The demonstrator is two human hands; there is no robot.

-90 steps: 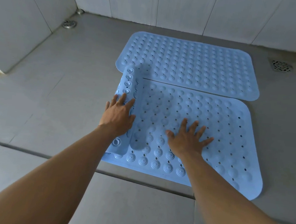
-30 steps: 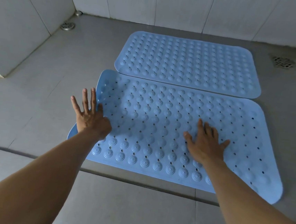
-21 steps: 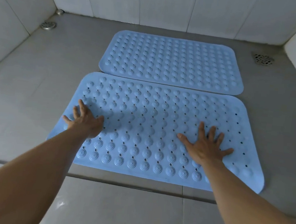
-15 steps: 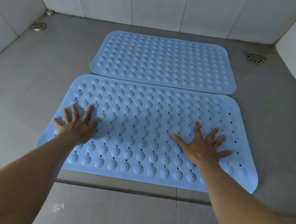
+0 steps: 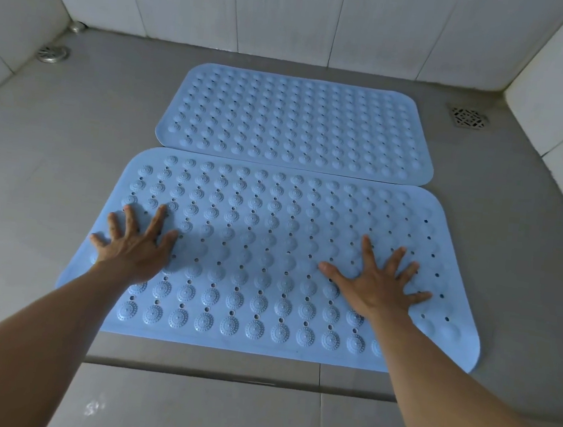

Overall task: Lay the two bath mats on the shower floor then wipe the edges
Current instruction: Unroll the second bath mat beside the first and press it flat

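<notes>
The far mat [image 5: 295,121] and near mat [image 5: 270,240] lay flat, just beside each other, on the shower floor [image 5: 73,145]. Your left grip [image 5: 133,250] and right grip [image 5: 377,288] pressed the near mat, spread wide and holding nothing. By my reading, wiping the edges was still left.

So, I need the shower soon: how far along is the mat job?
Done: the far mat and the near mat both lie flat on the shower floor. In hand: the left hand and right hand press the near mat with spread fingers. Left: wiping the edges; neither hand holds anything.
</notes>
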